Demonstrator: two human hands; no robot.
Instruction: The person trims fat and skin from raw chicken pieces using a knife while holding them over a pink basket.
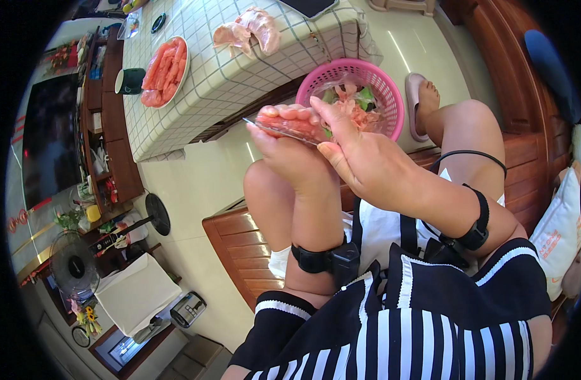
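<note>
My left hand (290, 152) is turned palm up, its fingers curled round a red pomelo segment (283, 126). My right hand (366, 161) reaches across from the right and pinches the near end of a thin metal blade (281, 131), seen edge-on and lying along the segment; its handle cannot be made out. Just beyond both hands, a pink plastic basket (399, 102) on the floor holds a clear bag with pinkish peel scraps and green bits. Peeled red segments (166, 71) fill a white plate (188, 59) on the table. Two pale pomelo pieces (259, 31) lie on the checked cloth.
The table with a checked cloth (209, 80) stands ahead to the left, bearing a dark green cup (130, 81), a small black ring-shaped item (158, 23) and a dark flat object (309, 5). A wooden bench (238, 247) is under me. A standing fan (75, 266) is at far left.
</note>
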